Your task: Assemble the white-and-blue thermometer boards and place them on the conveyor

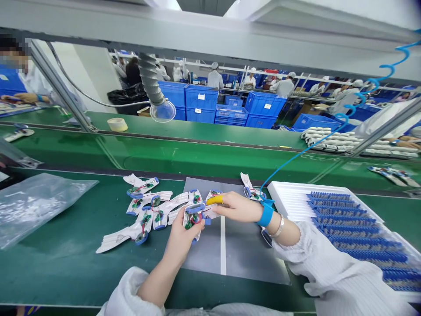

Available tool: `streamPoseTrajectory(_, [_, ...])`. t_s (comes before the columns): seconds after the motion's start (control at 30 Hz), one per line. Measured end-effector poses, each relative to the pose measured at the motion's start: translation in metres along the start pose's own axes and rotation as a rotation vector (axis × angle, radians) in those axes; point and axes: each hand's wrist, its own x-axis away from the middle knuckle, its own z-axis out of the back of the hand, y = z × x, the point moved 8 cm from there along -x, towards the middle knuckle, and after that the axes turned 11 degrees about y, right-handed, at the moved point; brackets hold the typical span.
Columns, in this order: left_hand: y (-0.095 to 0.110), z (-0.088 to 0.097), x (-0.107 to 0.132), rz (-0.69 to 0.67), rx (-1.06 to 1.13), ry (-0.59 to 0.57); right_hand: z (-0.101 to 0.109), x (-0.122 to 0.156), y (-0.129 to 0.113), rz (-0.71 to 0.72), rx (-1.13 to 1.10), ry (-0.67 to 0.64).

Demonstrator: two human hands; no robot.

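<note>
Over the mat [209, 259], the left hand [182, 234] and right hand [235, 207] grip one shell [193, 210] between their fingers; its exposed red wires [198, 217] could tear if a fingertip catches them.

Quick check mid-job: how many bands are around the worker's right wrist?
2: a blue strap nearer the right hand, and a pale bracelet between that strap and the sleeve. The sleeve could hide more.
</note>
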Motion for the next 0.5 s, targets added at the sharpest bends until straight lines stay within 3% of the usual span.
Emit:
streamPoseTrajectory(0.1, [-0.004, -0.004, -0.001, 0.049, 0.005, -0.042, 0.000, 0.007, 0.011, -0.010, 0.051, -0.057])
streamPoseTrajectory(0.2, [-0.008, 0.000, -0.008, 0.047, 0.010, -0.034, 0.004, 0.008, 0.057, -0.209, -0.064, -0.060])
streamPoseTrajectory(0.33, [-0.011, 0.012, -0.026, -0.086, -0.073, 0.053, 0.036, 0.000, 0.155, -0.587, -0.054, 0.172])
streamPoseTrajectory(0.4, [-0.009, 0.002, -0.032, -0.199, -0.254, -0.026, 0.051, -0.006, 0.190, -0.681, 0.005, 0.271])
streamPoseTrajectory(0.5, [-0.004, -0.026, -0.040, -0.333, -0.498, -0.159, 0.067, -0.008, 0.220, -0.751, 0.084, 0.408])
